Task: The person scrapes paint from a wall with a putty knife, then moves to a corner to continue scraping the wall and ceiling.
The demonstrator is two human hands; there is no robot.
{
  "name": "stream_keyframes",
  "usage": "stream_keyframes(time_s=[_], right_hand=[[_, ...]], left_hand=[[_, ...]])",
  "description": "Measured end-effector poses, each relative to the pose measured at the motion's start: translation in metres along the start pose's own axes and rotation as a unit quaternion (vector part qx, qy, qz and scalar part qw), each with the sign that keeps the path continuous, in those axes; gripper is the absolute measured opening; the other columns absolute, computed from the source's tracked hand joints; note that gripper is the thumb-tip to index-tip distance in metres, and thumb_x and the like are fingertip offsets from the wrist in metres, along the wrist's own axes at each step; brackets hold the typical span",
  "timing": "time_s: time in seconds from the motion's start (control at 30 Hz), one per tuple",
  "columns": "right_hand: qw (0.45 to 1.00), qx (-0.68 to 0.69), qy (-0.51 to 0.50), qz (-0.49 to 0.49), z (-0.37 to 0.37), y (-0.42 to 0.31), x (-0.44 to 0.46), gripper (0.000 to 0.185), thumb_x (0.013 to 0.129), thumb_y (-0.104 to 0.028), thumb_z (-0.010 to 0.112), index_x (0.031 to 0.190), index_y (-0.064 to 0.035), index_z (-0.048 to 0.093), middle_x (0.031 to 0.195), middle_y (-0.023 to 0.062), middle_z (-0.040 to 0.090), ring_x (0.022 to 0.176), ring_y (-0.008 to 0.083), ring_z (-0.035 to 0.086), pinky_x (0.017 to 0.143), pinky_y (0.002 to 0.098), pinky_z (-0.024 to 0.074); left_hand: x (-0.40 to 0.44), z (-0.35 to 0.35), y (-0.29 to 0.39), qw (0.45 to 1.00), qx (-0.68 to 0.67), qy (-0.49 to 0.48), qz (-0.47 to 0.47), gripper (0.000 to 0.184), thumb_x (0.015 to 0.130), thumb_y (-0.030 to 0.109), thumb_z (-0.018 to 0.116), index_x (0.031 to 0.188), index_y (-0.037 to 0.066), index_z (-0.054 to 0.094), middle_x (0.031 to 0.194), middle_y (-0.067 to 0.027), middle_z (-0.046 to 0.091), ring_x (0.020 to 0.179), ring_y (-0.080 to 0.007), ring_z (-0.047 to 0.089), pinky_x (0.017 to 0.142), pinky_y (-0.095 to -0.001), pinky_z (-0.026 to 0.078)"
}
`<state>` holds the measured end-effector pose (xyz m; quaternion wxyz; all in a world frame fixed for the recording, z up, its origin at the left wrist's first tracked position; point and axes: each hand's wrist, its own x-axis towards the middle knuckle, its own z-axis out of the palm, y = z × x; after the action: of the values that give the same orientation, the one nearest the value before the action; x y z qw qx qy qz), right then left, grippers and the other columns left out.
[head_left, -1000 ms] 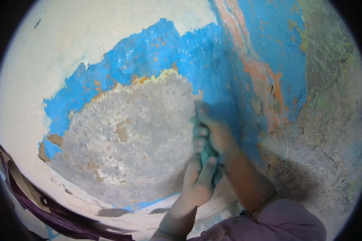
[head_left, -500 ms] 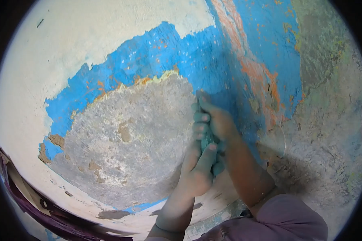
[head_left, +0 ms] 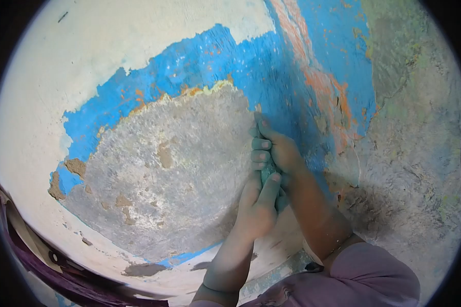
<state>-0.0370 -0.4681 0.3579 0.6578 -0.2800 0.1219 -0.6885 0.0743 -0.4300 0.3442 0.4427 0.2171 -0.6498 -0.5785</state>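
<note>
A slim scraper-like tool with a greenish handle [head_left: 266, 175] is held in both my hands, mostly hidden by the fingers. My right hand [head_left: 279, 149] wraps its upper part, thumb pointing up along it. Lower down, my left hand [head_left: 258, 207] closes round the handle, thumb lying across it. At the top, the narrow tip of the tool meets the wall where bare grey plaster [head_left: 189, 153] borders blue paint [head_left: 261, 71]. The exact shape of the blade cannot be made out.
Cream paint [head_left: 112, 36] covers the upper left wall with a ragged edge. To the right, an orange-streaked strip [head_left: 312, 61] runs down near a corner, beside rough grey wall [head_left: 410, 153]. Dark purple cloth [head_left: 51, 276] hangs at the lower left.
The view has shifted slightly, so the wall sits a little higher and farther right. Both hands keep their grip; my left hand appears slightly closer to the right one.
</note>
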Motion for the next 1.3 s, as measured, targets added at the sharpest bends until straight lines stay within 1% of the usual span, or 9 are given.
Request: stream_keyframes(time_s=[0.1, 0.17, 0.37, 0.7, 0.8, 0.87, 1.1, 1.17, 1.3], right_hand=[[1.000, 0.001, -0.006, -0.005, 0.001, -0.006, 0.008, 0.023, 0.095, -0.029, 0.042, 0.093, -0.0072, 0.048, 0.060, -0.0043, 0.041, 0.048, 0.0092, 0.042, 0.045, 0.0251, 0.0392], [1.000, -0.002, -0.011, -0.011, -0.007, -0.003, 0.014, 0.023, 0.095, -0.030, 0.043, 0.093, -0.0072, 0.049, 0.060, -0.0041, 0.042, 0.049, 0.0095, 0.043, 0.045, 0.0256, 0.0393], [0.988, -0.132, 0.056, -0.059, -0.016, 0.038, -0.043, 0.026, 0.094, -0.029, 0.044, 0.101, -0.0051, 0.051, 0.070, 0.0002, 0.050, 0.060, 0.0111, 0.051, 0.056, 0.0261, 0.0439], [0.866, -0.464, 0.062, -0.175, -0.052, 0.070, -0.088, 0.028, 0.093, -0.025, 0.047, 0.105, 0.0001, 0.053, 0.092, 0.0059, 0.057, 0.080, 0.0112, 0.052, 0.071, 0.0261, 0.0434], [0.843, -0.499, 0.071, -0.188, -0.040, 0.050, -0.087, 0.026, 0.091, -0.021, 0.050, 0.105, 0.0008, 0.053, 0.091, 0.0081, 0.058, 0.079, 0.0125, 0.053, 0.069, 0.0277, 0.0442], [0.837, -0.496, 0.081, -0.216, -0.034, 0.043, -0.083, 0.026, 0.090, -0.017, 0.052, 0.108, 0.0022, 0.052, 0.092, 0.0102, 0.058, 0.080, 0.0141, 0.054, 0.071, 0.0290, 0.0450], [0.772, -0.509, 0.113, -0.363, -0.029, 0.039, -0.054, 0.053, 0.084, -0.001, 0.050, 0.133, 0.0083, 0.031, 0.105, 0.0234, 0.059, 0.098, 0.0294, 0.059, 0.085, 0.0342, 0.0447], [0.712, -0.564, 0.078, -0.411, -0.029, 0.028, -0.034, 0.056, 0.085, -0.002, 0.050, 0.135, 0.0065, 0.028, 0.102, 0.0255, 0.058, 0.096, 0.0334, 0.058, 0.083, 0.0363, 0.0452], [0.655, -0.692, 0.050, -0.300, -0.017, 0.015, -0.029, 0.058, 0.087, -0.009, 0.049, 0.139, 0.0000, 0.026, 0.091, 0.0288, 0.055, 0.083, 0.0420, 0.056, 0.074, 0.0430, 0.0452]], left_hand=[[0.009, -0.004, -0.002, 0.999, 0.005, -0.010, -0.036, 0.026, 0.094, 0.026, 0.042, 0.092, 0.002, 0.051, 0.061, 0.0001, 0.045, 0.048, -0.0072, 0.040, 0.041, -0.0211, 0.031], [0.010, -0.007, -0.014, 0.963, 0.201, -0.013, 0.178, 0.027, 0.094, 0.027, 0.041, 0.094, 0.002, 0.051, 0.062, -0.0011, 0.047, 0.049, -0.0071, 0.041, 0.042, -0.0213, 0.031], [-0.035, -0.022, -0.027, 0.992, -0.026, -0.054, -0.109, 0.019, 0.094, 0.016, 0.042, 0.096, 0.000, 0.051, 0.069, -0.0008, 0.050, 0.056, -0.0081, 0.044, 0.049, -0.0246, 0.035], [-0.057, -0.021, -0.075, 0.997, 0.046, -0.044, 0.047, 0.035, 0.084, 0.009, 0.034, 0.116, -0.003, 0.039, 0.077, -0.0065, 0.050, 0.063, -0.0115, 0.047, 0.053, -0.0260, 0.037], [-0.048, -0.024, -0.079, 0.988, 0.048, -0.136, -0.057, 0.060, 0.076, 0.012, 0.032, 0.135, 0.001, 0.023, 0.114, -0.0119, 0.045, 0.088, -0.0162, 0.051, 0.062, -0.0268, 0.044], [-0.039, -0.015, -0.067, 0.958, -0.255, -0.129, -0.042, 0.053, 0.084, 0.016, 0.033, 0.134, 0.001, 0.027, 0.118, -0.0111, 0.046, 0.100, -0.0198, 0.051, 0.076, -0.0315, 0.047], [-0.002, 0.007, -0.094, 0.939, -0.344, 0.025, -0.018, 0.049, 0.093, 0.031, 0.044, 0.130, 0.000, 0.037, 0.121, -0.0105, 0.048, 0.108, -0.0214, 0.050, 0.087, -0.0317, 0.044], [-0.002, -0.005, -0.123, 0.997, 0.036, 0.061, 0.021, 0.042, 0.089, 0.017, 0.053, 0.126, 0.000, 0.042, 0.121, -0.0106, 0.050, 0.109, -0.0225, 0.051, 0.086, -0.0305, 0.044], [-0.002, 0.005, -0.077, 0.967, 0.195, 0.018, -0.160, 0.037, 0.085, 0.004, 0.058, 0.121, 0.000, 0.048, 0.118, -0.0098, 0.054, 0.108, -0.0222, 0.053, 0.085, -0.0294, 0.045]])
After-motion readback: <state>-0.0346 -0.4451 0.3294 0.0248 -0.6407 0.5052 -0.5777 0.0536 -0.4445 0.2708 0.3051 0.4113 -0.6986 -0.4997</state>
